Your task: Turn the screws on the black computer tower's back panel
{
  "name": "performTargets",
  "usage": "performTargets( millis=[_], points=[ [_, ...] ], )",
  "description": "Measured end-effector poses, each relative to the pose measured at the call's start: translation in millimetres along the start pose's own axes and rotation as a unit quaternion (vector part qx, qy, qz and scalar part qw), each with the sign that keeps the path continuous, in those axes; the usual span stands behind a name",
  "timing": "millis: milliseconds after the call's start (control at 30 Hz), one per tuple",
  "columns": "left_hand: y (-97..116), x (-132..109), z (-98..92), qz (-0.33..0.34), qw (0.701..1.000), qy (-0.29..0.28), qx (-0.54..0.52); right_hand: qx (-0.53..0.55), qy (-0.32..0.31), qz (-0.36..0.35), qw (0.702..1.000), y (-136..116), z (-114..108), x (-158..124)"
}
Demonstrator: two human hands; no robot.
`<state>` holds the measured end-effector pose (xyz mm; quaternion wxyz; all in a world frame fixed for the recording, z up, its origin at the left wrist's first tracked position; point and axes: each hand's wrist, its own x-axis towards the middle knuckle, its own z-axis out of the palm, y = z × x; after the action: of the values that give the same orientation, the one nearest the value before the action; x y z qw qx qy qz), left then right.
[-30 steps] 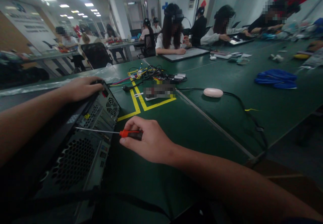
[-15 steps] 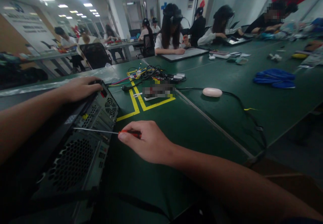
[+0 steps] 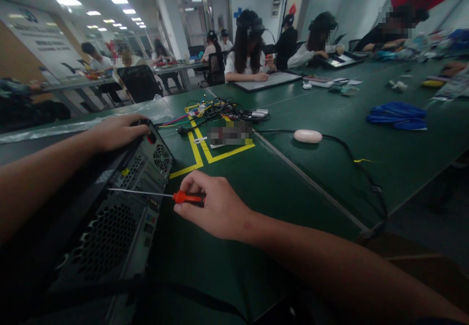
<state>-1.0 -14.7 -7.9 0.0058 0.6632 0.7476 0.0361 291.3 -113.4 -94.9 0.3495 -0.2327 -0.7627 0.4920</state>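
Note:
A dark desktop computer case lies at the left, its metal back panel with vents and ports facing right. My left hand grips its far upper corner, the thumb bent at the panel's edge. In my right hand is a screwdriver with an orange-red handle and a long thin shaft. The shaft points left, its tip at the edge of the back panel above the large honeycomb vent. Whether the tip sits in a screw is too small to tell. My right thumb and fingers are loosely around the handle.
Tangled cables and a power strip-like blurred item lie by yellow tape on the green table. A pale oval case, a black cable and blue cloth are to the right. People sit beyond.
My right fingers have loosened and shifted on the screwdriver, so more of its orange-red handle shows. The tip stays at the panel's edge. My left hand remains on the computer case.

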Motion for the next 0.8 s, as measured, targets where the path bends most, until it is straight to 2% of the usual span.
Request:
performTargets(
  millis=[333,633,800],
  points=[
    [3.9,-2.0,-2.0,-0.003,1.000,-0.001,-0.009,-0.006,0.008,0.000,1.000,-3.1,-1.2,-0.1],
    [-4.8,2.7,1.3,0.007,1.000,0.006,-0.012,-0.013,0.003,-0.001,1.000,-0.4,-0.8,-0.7],
    [-3.0,1.7,0.3,0.006,1.000,-0.003,-0.014,-0.006,-0.002,0.013,1.000,-3.0,-1.5,-0.7]
  ],
)
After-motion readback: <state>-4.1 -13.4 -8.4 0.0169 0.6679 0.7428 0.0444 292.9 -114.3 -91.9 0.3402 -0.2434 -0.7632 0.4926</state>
